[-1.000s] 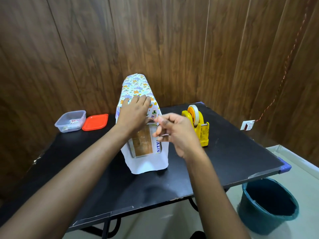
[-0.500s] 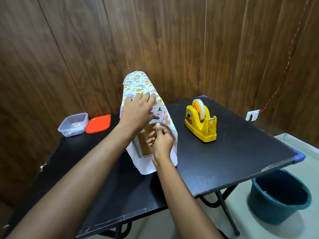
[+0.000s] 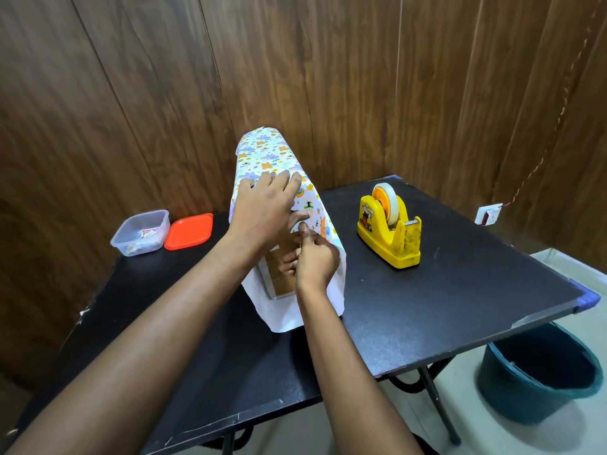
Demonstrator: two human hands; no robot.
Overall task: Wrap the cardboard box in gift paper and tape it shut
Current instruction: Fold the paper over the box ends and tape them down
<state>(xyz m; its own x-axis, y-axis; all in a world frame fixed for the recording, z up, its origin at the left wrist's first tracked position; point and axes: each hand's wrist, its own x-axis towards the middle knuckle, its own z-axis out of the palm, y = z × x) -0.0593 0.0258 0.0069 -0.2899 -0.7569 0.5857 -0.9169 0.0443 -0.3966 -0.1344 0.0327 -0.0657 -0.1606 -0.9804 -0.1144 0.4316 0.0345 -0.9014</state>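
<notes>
While upright, box (image 3: pixel 279 274) under fingers (image 3: pixel 303 229).

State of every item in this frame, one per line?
cardboard box: upright, near face uncovered
gift paper: draped over box, loose
left hand: flat on paper
right hand: pinching at paper edge
tape dispenser: upright, roll loaded
plastic container: open
orange lid: off, beside container

Dark wood-panel walls (image 3: pixel 328 77) meet in a corner behind a black folding counter (image 3: pixel 460 307); a teal bucket (image 3: pixel 538 372) stands on the pale floor (image 3: pixel 466 431).
</notes>
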